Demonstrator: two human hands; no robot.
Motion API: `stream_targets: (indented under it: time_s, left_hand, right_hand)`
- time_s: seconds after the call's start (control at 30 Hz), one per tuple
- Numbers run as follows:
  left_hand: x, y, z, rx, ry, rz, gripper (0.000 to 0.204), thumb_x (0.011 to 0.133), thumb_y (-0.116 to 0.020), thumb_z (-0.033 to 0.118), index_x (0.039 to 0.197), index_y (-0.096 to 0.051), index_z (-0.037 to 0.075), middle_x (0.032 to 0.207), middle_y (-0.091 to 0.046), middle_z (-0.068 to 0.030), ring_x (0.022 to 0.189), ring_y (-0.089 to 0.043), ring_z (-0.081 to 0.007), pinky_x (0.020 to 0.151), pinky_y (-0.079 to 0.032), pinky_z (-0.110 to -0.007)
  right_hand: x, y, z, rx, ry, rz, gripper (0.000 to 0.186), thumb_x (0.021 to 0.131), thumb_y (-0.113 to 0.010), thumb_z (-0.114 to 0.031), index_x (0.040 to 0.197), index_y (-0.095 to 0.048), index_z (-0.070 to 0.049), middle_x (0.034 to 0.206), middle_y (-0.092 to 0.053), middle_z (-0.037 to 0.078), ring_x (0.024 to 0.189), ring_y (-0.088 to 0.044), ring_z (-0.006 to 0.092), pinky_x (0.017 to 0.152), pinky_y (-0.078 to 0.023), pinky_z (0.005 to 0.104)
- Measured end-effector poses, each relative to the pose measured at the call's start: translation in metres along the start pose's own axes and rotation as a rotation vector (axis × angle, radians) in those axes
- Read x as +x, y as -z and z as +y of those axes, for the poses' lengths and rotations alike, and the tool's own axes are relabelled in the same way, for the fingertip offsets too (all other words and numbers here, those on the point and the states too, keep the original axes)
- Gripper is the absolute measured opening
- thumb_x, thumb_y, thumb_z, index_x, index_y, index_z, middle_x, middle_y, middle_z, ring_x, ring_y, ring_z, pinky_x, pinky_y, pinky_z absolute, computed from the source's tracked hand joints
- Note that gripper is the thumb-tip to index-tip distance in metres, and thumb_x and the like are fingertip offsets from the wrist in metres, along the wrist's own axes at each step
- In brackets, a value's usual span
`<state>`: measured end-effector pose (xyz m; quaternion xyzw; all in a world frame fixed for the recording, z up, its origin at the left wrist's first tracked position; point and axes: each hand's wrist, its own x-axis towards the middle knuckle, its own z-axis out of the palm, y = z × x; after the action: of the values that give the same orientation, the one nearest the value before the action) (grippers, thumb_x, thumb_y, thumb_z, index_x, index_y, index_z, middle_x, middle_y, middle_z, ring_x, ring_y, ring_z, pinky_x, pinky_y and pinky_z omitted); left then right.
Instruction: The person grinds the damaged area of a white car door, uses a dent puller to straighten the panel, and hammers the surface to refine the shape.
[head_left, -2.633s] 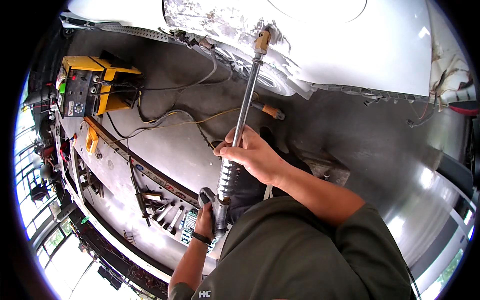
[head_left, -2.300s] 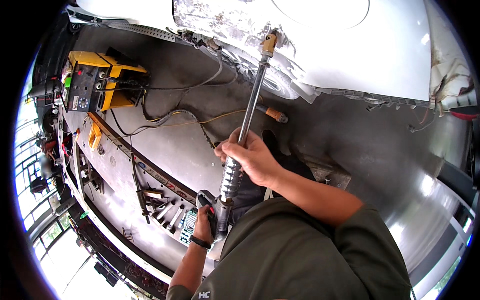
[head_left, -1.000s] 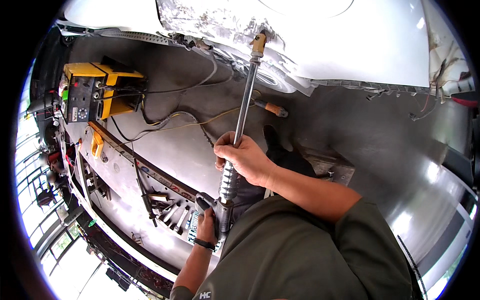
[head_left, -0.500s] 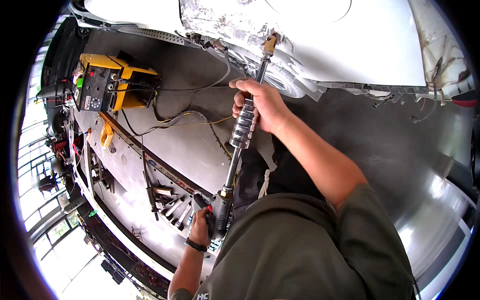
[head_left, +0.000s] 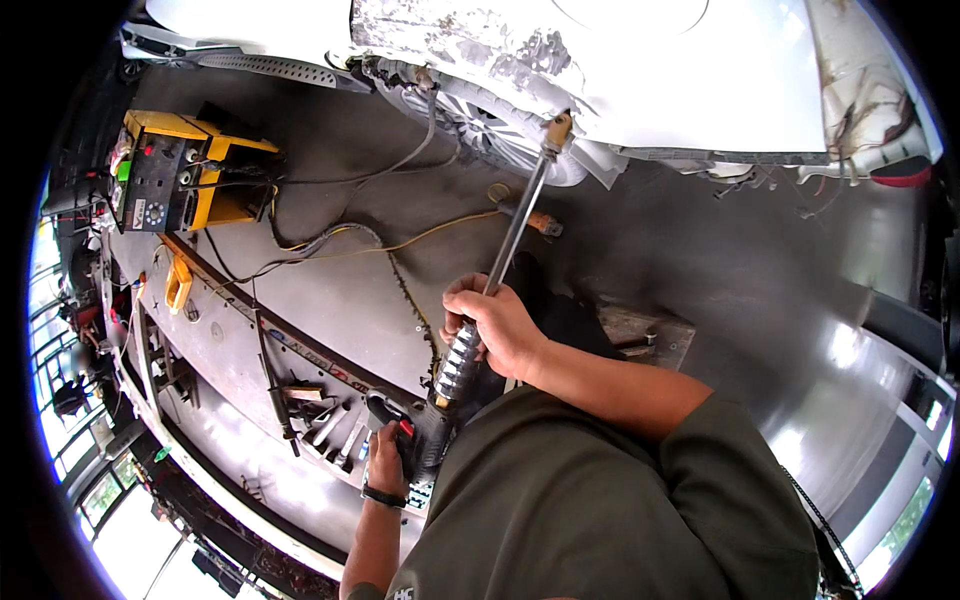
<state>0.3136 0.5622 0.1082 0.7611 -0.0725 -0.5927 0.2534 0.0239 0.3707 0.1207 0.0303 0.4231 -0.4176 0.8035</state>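
Note:
My right hand (head_left: pixel 505 330) is closed round the ribbed chrome sliding weight (head_left: pixel 457 365) of a long slide-hammer puller, low on its steel shaft (head_left: pixel 520 225). My left hand (head_left: pixel 385 455) grips the black handle (head_left: pixel 430 440) with a red trigger at the puller's bottom end. The brass tip (head_left: pixel 558 130) sits against the white car panel (head_left: pixel 700 80), near its lower edge and just right of a scraped, mottled patch (head_left: pixel 450 30); I cannot tell whether it is fixed there. A wheel (head_left: pixel 490 135) shows beneath the panel.
A yellow-and-black machine (head_left: pixel 200 170) stands left, its cables crossing the floor. An orange-handled power tool (head_left: pixel 540 222) lies under the car. A steel beam (head_left: pixel 250 305), loose hand tools (head_left: pixel 330 430) and a yellow object (head_left: pixel 178 285) lie left. A metal block (head_left: pixel 650 345) is at my right.
The sliding weight and my right hand went up the shaft half a second ago and are back down by the handle. The brass tip sits lower on the panel, farther right of the scraped patch.

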Motion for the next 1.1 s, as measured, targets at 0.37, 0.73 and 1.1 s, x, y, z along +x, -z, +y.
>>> stream_targets:
  time_s: [0.37, 0.73, 1.1]
  left_hand:
    - [0.012, -0.026, 0.042, -0.095, 0.024, -0.139, 0.037, 0.099, -0.057, 0.037, 0.110, -0.064, 0.003, 0.096, -0.070, -0.0121, 0.084, -0.071, -0.0243, 0.077, -0.059, -0.036]
    - [-0.015, -0.056, 0.062, 0.070, 0.045, 0.138, 0.037, 0.089, -0.068, 0.032, 0.102, -0.061, -0.002, 0.096, -0.064, -0.0126, 0.082, -0.064, -0.0220, 0.076, -0.054, -0.035]
    - [-0.037, -0.043, 0.021, -0.324, 0.134, -0.020, 0.037, 0.098, -0.059, 0.040, 0.116, -0.063, 0.009, 0.102, -0.067, -0.0091, 0.093, -0.067, -0.0205, 0.089, -0.054, -0.035]
  right_hand:
    - [0.031, -0.024, -0.035, -0.095, 0.026, 0.001, 0.011, 0.090, -0.068, -0.012, 0.092, -0.060, -0.004, 0.075, -0.061, 0.008, 0.069, -0.065, 0.0249, 0.066, -0.055, 0.0369]
    - [0.031, -0.024, -0.046, -0.057, -0.032, -0.049, 0.012, 0.092, -0.067, -0.014, 0.096, -0.062, -0.005, 0.073, -0.061, 0.008, 0.069, -0.064, 0.0255, 0.068, -0.055, 0.0383]
    - [0.073, 0.006, -0.145, -0.043, 0.006, -0.243, 0.026, 0.095, -0.063, -0.020, 0.111, -0.059, 0.000, 0.068, -0.057, 0.006, 0.066, -0.062, 0.0253, 0.068, -0.054, 0.0428]
